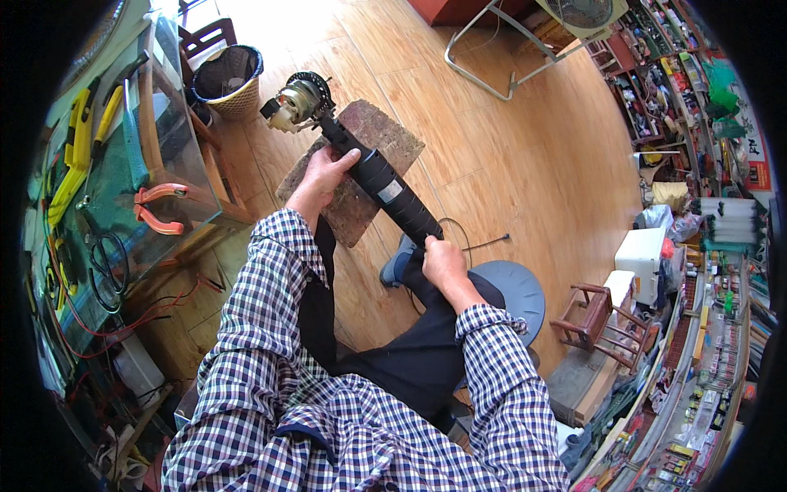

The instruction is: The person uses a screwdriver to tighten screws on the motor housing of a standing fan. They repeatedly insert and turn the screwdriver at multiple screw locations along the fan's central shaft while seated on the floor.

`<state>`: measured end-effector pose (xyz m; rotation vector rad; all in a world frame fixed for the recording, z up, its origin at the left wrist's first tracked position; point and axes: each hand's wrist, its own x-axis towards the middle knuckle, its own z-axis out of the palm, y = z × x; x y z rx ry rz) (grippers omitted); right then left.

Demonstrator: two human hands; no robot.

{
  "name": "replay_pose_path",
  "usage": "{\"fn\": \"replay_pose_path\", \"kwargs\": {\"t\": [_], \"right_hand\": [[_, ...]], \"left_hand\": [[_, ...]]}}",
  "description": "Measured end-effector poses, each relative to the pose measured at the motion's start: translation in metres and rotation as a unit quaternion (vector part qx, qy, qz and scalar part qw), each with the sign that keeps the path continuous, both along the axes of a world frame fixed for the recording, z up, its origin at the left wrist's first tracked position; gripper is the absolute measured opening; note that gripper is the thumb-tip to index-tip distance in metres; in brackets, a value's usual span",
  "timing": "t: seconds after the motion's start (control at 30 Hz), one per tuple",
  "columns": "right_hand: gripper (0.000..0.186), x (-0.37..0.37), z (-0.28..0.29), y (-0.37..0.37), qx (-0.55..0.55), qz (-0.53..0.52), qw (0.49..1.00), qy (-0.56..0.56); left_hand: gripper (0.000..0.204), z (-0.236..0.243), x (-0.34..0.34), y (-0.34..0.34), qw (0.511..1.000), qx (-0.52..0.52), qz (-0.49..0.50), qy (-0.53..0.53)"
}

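Note:
Slanting across my lap is a black tubular post (pixel 392 187) with a pale label on its side. At its upper end sits a bare electric motor (pixel 299 102) with a dark round back part and a cream-coloured piece, like the head of a stand fan. My left hand (pixel 326 174) is closed round the post's upper part, below the motor, thumb on top. My right hand (pixel 447 264) grips the post's lower end. Behind the post lies a worn reddish-brown board (pixel 348 211). A grey round disc (pixel 510 297), like a fan base, lies beside my right forearm, partly hidden.
A glass-topped table (pixel 176 139) at left carries orange-handled pliers (pixel 160 208), yellow cutters and wires. Beyond it stands a lined wastebasket (pixel 229 80). A black cord (pixel 484 244) with a plug trails over the wooden floor. Right: small wooden stool (pixel 584 316), crowded shelves (pixel 709 385).

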<state>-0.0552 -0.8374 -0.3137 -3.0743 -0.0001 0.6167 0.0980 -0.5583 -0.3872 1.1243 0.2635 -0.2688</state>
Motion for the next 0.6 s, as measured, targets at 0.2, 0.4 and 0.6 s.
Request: {"fn": "replay_pose_path", "kwargs": {"t": [0.2, 0.4, 0.6], "right_hand": [[0.013, 0.001, -0.044, -0.023, 0.225, -0.434, 0.872, 0.018], [0.015, -0.003, -0.017, 0.004, 0.073, -0.159, 0.982, -0.065], [0.011, -0.012, -0.009, 0.005, -0.070, 0.151, 0.986, -0.020]], "left_hand": [[0.047, -0.012, 0.005, -0.004, 1.000, -0.019, -0.020, -0.012], [0.046, -0.021, 0.009, 0.008, 1.000, 0.019, -0.015, -0.011], [0.049, -0.008, 0.004, 0.004, 0.999, 0.015, -0.033, 0.002]]}}
